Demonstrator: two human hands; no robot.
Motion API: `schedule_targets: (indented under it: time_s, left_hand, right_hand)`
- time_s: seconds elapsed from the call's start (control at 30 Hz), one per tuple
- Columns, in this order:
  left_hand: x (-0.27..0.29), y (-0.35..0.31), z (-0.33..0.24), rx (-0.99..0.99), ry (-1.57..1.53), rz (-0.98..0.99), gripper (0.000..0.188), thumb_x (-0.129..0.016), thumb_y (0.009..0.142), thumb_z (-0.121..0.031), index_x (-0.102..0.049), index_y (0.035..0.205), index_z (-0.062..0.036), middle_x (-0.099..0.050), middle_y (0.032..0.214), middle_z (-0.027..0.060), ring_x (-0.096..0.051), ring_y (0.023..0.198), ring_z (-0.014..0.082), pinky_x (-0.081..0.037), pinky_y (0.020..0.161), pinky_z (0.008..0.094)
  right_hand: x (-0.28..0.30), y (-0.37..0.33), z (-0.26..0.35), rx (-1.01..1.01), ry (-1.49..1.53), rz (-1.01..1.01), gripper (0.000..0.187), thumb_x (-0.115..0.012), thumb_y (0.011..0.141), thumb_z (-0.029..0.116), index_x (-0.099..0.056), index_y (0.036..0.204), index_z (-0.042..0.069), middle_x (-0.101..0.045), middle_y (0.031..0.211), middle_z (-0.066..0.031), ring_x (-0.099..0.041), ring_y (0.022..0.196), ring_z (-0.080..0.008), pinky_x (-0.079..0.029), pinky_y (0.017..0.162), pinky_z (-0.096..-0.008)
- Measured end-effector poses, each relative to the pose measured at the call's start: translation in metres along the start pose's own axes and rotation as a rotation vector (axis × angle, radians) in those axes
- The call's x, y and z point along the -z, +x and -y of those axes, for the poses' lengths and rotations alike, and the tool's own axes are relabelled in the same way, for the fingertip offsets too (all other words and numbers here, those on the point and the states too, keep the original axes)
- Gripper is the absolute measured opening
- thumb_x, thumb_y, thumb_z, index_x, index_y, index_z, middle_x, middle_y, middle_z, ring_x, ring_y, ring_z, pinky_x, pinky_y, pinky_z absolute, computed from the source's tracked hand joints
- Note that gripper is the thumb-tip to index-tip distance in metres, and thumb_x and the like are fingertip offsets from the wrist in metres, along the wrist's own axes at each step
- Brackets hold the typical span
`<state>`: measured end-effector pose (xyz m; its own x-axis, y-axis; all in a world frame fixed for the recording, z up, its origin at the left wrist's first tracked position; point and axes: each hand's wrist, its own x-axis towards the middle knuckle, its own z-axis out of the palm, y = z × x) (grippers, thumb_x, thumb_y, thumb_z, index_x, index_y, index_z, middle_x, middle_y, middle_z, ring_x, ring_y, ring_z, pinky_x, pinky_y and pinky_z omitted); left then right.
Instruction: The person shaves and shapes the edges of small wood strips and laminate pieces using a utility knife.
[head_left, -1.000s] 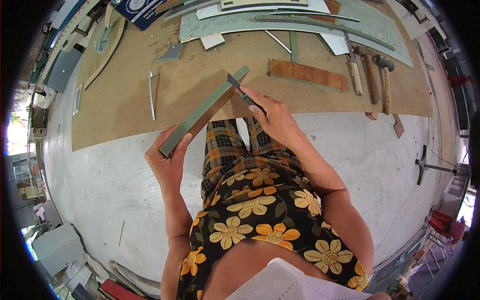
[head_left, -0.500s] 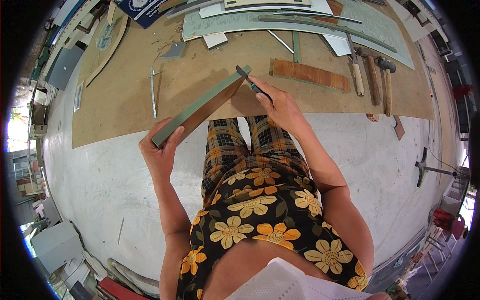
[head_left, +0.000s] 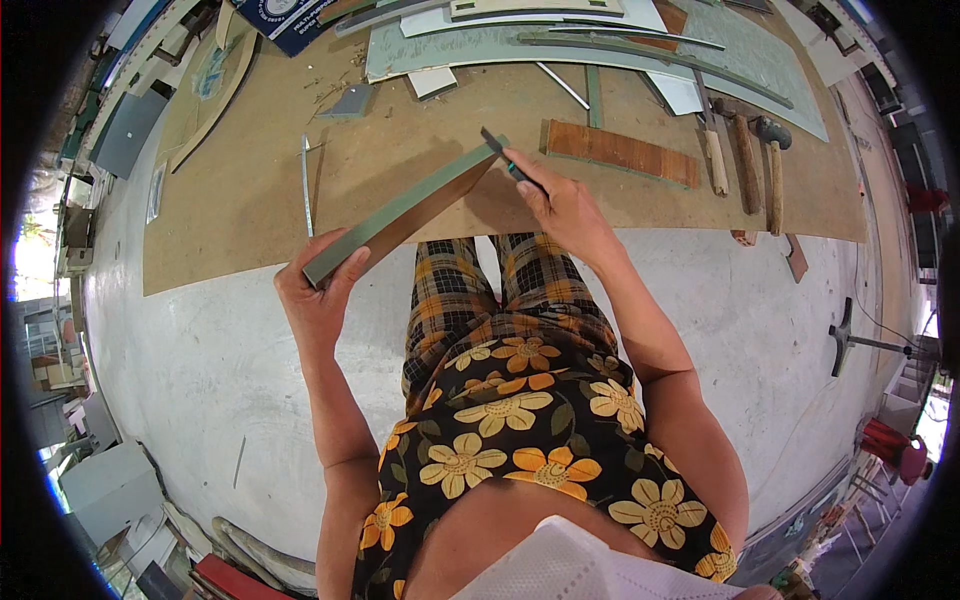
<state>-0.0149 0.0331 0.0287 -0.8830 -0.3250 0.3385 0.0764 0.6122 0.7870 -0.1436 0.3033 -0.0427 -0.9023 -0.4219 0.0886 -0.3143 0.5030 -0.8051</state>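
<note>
My left hand grips the near end of a board with a green edge and a brown wood-look face. The board is tilted up, its far end pointing away to the right. In my right hand is a dark utility knife with a teal detail. Its blade lies against the board's far end, the tip reaching past the green edge. My right fingers are wrapped round the handle and hide part of it. Beyond my right hand, a flat brown wood-look board rests on the table.
On the brown table lie a hammer, wooden-handled tools, and a thin metal strip. Green and white sheets are piled along the back beside a dark blue box. A curved piece lies far left.
The knife has shifted slightly right and its blade now sticks out a little farther past the board's edge. The board and my left hand have moved only slightly.
</note>
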Motion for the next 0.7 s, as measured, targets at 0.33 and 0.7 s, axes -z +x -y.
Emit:
schedule_targets:
  time_s: [0.33,0.7]
  left_hand:
    - [-0.001,0.004,-0.003,0.045,-0.036,-0.012,0.020,-0.081,0.079,-0.010,-0.073,0.095,-0.0014,-0.068,0.077,0.0014,-0.056,0.067,0.0060,-0.044,0.058,0.0210]
    - [-0.005,-0.002,-0.011,0.049,-0.012,-0.013,0.021,-0.082,0.080,-0.012,-0.073,0.095,-0.0012,-0.068,0.074,0.0027,-0.056,0.064,0.0068,-0.043,0.056,0.0211]
  right_hand:
    - [0.002,0.000,0.005,-0.143,-0.052,0.042,0.047,-0.052,0.099,0.019,-0.044,0.145,0.024,-0.064,0.097,-0.0245,-0.062,0.092,-0.0433,-0.048,0.077,-0.0493]
    - [-0.001,-0.011,0.014,-0.073,0.002,-0.009,0.045,-0.053,0.099,0.014,-0.049,0.143,0.021,-0.064,0.091,-0.0225,-0.061,0.078,-0.0394,-0.051,0.075,-0.0410]
